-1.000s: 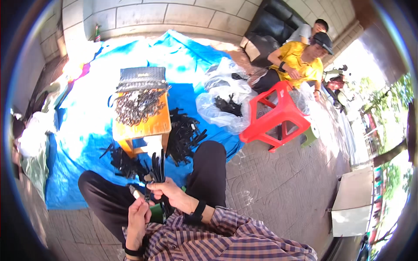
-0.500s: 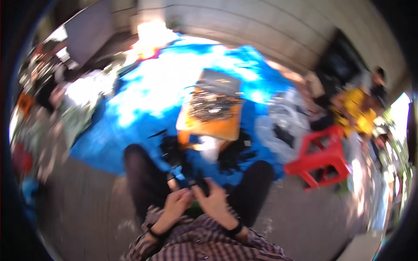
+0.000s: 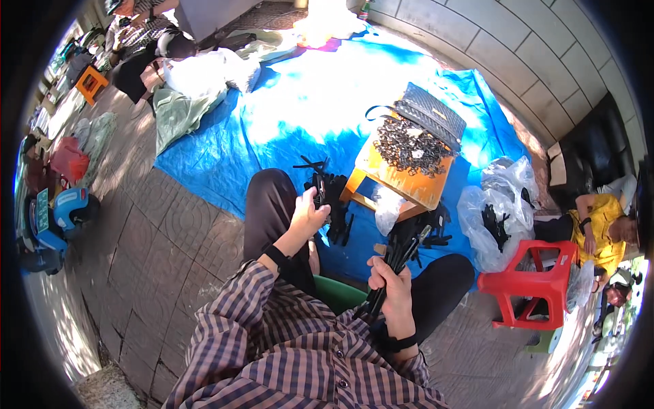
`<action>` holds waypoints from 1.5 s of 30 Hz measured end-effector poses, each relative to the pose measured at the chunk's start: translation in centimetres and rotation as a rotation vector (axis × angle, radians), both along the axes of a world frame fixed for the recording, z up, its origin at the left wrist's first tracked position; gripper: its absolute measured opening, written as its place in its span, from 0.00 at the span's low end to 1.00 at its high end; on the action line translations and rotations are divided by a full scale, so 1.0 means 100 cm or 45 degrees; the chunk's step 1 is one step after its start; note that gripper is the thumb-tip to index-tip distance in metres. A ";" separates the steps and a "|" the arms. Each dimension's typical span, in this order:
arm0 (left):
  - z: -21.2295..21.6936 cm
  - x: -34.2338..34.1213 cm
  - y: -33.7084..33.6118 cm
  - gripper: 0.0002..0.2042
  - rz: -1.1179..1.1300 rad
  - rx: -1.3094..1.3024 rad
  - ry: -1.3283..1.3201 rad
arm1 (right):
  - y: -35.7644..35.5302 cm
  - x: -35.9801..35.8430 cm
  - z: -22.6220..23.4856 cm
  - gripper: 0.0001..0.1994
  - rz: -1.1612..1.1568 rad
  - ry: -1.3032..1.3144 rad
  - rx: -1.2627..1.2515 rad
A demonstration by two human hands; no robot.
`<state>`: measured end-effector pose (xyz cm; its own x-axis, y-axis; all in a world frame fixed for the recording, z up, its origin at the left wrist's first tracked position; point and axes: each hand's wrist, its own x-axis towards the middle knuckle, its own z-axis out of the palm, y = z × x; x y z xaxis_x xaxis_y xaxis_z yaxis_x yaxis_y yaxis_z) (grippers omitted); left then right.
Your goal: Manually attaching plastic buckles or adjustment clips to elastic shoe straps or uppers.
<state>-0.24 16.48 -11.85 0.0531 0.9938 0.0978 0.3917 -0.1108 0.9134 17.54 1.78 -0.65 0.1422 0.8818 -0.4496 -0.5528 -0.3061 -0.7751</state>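
Observation:
My right hand [image 3: 390, 281] is closed around a bundle of long black strips [image 3: 398, 258] that point up toward the orange stool. My left hand [image 3: 308, 213] reaches forward past my left knee and grips a black piece from the pile of black parts [image 3: 332, 198] lying on the blue tarp [image 3: 286, 116]. The low orange stool [image 3: 402, 178] stands just ahead, carrying a heap of small dark metal parts [image 3: 413, 146] and a black woven mat [image 3: 432, 113]. I sit on a green seat [image 3: 338, 294] between my knees.
A red plastic stool [image 3: 535, 286] stands at my right, with clear plastic bags [image 3: 497, 211] of black parts beside it. A person in a yellow shirt [image 3: 599, 225] sits at far right. Another person [image 3: 146, 34] sits far left, near bags and a blue helmet [image 3: 71, 208].
The view has swung left. My two hands, together over my lap before, have parted: the left has reached out to the black pile, the right keeps the bundle.

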 end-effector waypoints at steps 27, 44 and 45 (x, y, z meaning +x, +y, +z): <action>0.103 0.023 -0.135 0.08 -0.457 -0.307 -0.119 | -0.004 -0.013 0.000 0.13 -0.085 0.586 0.079; 0.095 -0.007 -0.127 0.07 -0.650 -0.660 -0.685 | 0.005 -0.011 -0.007 0.15 0.292 0.085 0.077; 0.096 -0.008 -0.126 0.07 -0.653 -0.766 -0.764 | 0.006 -0.008 -0.007 0.15 0.353 0.110 0.081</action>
<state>-1.05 3.84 -2.21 0.5974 0.7571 -0.2643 -0.1196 0.4100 0.9042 16.71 2.37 -1.36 -0.1448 0.9086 -0.3918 -0.5197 -0.4068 -0.7513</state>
